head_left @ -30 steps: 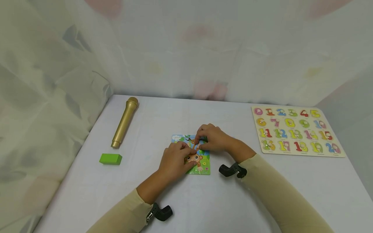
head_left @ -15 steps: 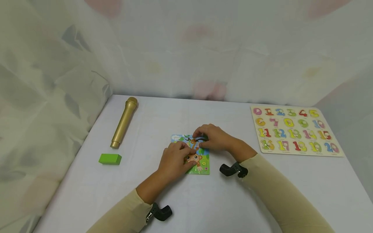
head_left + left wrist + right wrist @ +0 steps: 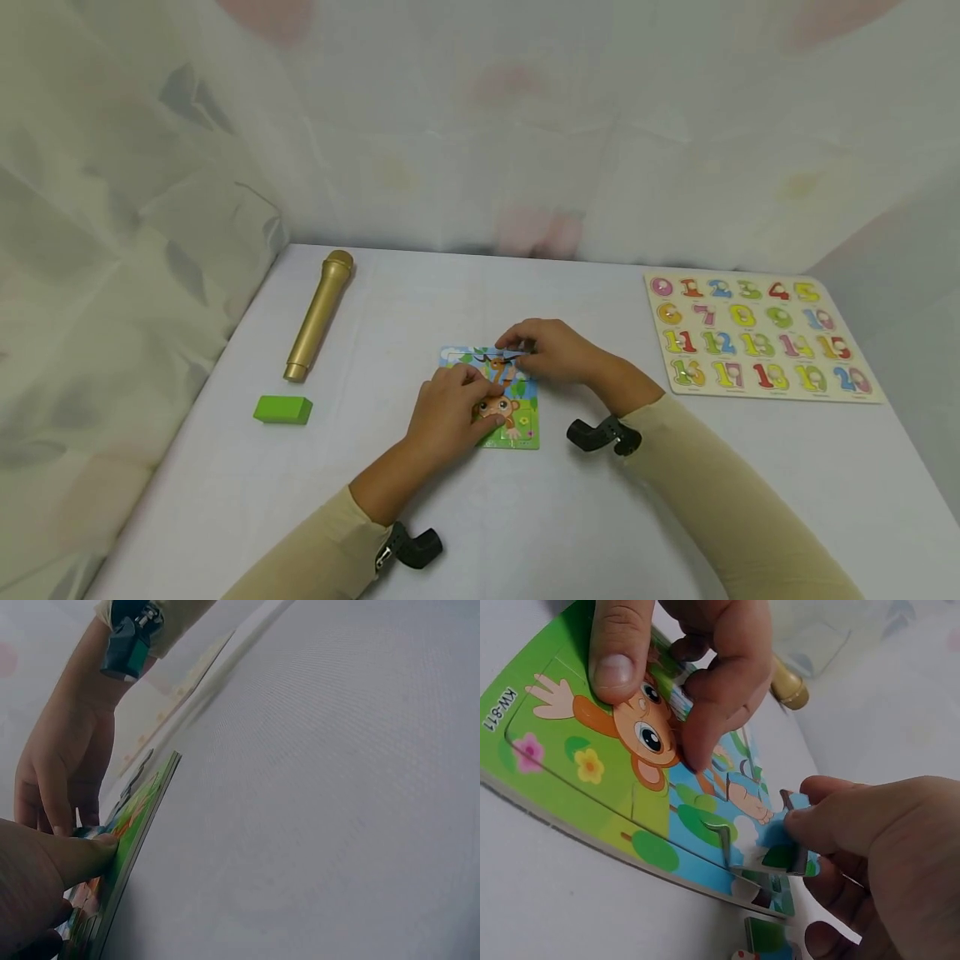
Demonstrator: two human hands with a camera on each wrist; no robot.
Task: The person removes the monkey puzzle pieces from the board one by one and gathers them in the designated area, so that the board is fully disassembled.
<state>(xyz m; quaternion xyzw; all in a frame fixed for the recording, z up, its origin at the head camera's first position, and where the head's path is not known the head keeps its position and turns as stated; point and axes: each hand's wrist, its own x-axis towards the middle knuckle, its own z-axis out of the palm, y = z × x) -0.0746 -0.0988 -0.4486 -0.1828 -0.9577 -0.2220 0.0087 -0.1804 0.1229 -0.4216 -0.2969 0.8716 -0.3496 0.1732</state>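
A small jigsaw puzzle board (image 3: pixel 527 417) with a cartoon monkey lies in the middle of the white table. My left hand (image 3: pixel 446 412) rests on its left part; in the right wrist view the thumb (image 3: pixel 617 671) and a forefinger press on the monkey's face. At the board's far right corner my right hand (image 3: pixel 562 354) pinches a blue and green puzzle piece (image 3: pixel 778 855) between thumb and fingers, tilted up over the picture. A second loose piece (image 3: pixel 769 935) with green and blue on it lies beside the board, partly hidden below the right hand.
At the far right lies a wooden number board (image 3: pixel 772 387) with coloured numerals. A gold toy microphone (image 3: pixel 318 317) and a green block (image 3: pixel 282 409) lie on the left. Hanging cloth (image 3: pixel 420 150) borders the table at the back.
My right hand has shifted slightly away from the board's middle, toward its far right corner, and its fingers have spread and moved over the upper edge. My left hand has stayed in place.
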